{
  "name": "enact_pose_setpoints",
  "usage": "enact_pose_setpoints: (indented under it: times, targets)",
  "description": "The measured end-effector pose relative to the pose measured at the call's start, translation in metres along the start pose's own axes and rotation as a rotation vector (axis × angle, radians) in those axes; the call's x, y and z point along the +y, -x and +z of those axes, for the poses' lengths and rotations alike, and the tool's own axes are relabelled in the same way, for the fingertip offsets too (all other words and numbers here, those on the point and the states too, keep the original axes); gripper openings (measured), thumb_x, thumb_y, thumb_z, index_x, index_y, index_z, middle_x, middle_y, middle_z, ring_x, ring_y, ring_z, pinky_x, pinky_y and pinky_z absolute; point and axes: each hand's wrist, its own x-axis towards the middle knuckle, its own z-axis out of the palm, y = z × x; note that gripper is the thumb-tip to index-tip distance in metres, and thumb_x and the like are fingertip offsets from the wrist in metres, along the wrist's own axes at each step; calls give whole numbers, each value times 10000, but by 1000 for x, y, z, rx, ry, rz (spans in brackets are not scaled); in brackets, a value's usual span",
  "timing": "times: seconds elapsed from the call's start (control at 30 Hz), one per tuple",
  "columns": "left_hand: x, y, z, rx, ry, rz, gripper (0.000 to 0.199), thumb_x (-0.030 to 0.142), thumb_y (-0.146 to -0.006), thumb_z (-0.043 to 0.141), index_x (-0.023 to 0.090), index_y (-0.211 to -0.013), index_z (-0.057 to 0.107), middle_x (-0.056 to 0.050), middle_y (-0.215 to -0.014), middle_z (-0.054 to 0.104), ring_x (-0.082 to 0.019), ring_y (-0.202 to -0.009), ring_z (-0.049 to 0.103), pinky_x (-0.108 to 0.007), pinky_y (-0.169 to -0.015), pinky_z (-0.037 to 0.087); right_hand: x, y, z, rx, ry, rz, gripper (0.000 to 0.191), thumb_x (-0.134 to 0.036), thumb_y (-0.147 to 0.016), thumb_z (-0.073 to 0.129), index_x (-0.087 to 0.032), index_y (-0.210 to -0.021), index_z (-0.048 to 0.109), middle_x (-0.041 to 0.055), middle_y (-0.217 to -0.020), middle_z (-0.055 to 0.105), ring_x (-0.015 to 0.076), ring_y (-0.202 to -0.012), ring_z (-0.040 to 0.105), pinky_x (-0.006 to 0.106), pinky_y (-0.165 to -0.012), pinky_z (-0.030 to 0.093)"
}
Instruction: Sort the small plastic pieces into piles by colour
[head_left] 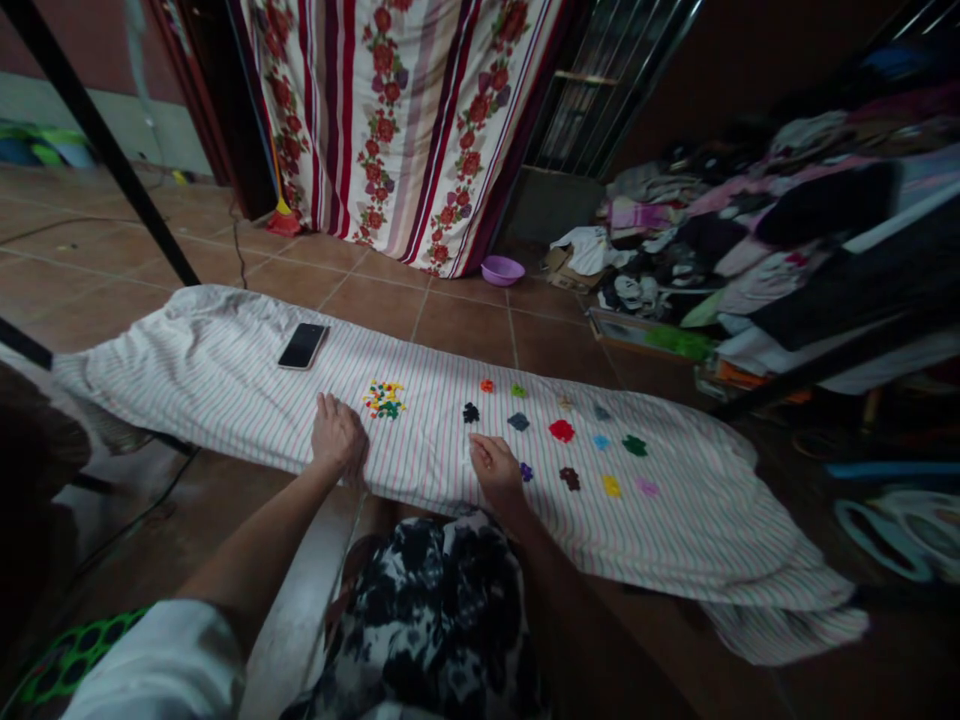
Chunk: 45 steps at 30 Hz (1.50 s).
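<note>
Small pieces of mixed colours [385, 400] lie in a loose pile on a striped cloth [435, 450]. My left hand [337, 434] rests on the cloth just left of that pile, its fingers curled; anything under them is hidden. My right hand [496, 468] is closed in a pinch, below the black pile [470, 412]; what it pinches, if anything, is too small to name. Sorted piles lie to the right, among them grey [518, 422], red [561, 431], dark green [634, 444], brown [570, 479], yellow [611, 486] and purple [526, 471], the last beside my right hand.
A phone [302, 346] lies on the cloth, up and left of my left hand. Beyond the cloth, a purple basin [502, 270] sits on the tiled floor by a flowered curtain [386, 120]. Clothes [720, 220] are heaped at the right.
</note>
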Motion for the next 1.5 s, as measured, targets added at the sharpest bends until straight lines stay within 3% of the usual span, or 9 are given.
enact_pose_setpoints:
  times: [0.13,0.23,0.63,0.8,0.93,1.17,1.5]
  targets:
    - [8,-5,21,120,14,-184,499,274,-882,309,34,-1258,530,-246,-1489,385,-339,-1465,191,-511,-1147,264,-19,-8,11,-102,-42,-27,301,-326,-877,478,-204,-1006,721,70,-895,637,149,-665,562,284,-675,514]
    - [11,-5,32,113,31,-237,568,317,-917,263,19,-1357,465,-250,-1535,302,-336,-1479,135,-506,-1168,228,-30,-15,24,-172,-68,-49,289,-304,-880,483,-204,-1007,722,72,-903,639,152,-684,571,288,-696,514]
    - [15,6,35,159,-2,-321,574,339,-936,252,72,-1404,448,-229,-1487,404,-326,-1439,276,-514,-1158,244,-59,-69,94,-385,-8,-166,270,-204,-913,492,-193,-1058,719,64,-988,651,150,-852,603,269,-815,476]
    - [15,6,35,162,8,-329,562,329,-929,265,79,-1387,473,-221,-1481,417,-325,-1433,290,-510,-1158,246,-79,-94,118,-474,125,-244,267,-233,-944,487,-196,-1066,722,78,-1042,668,178,-985,572,298,-917,419]
    - [15,6,34,162,-19,-327,550,328,-927,272,93,-1377,484,-208,-1473,433,-320,-1426,305,-499,-1157,254,-94,-110,129,-541,237,-279,304,-234,-974,438,-218,-1119,705,75,-1061,666,188,-1012,539,310,-932,383]
    - [15,5,35,148,-33,-332,543,330,-928,271,117,-1385,472,-186,-1476,438,-314,-1430,300,-513,-1150,263,-107,-124,145,-636,392,-257,257,-235,-959,472,-212,-1006,723,91,-1021,660,213,-1034,507,316,-918,366]
    - [14,5,35,142,-23,-331,540,326,-926,278,109,-1380,476,-195,-1482,426,-320,-1430,296,-512,-1151,258,-112,-127,159,-639,439,-228,251,-170,-950,453,-208,-1011,693,103,-1038,646,226,-1056,490,330,-888,395]
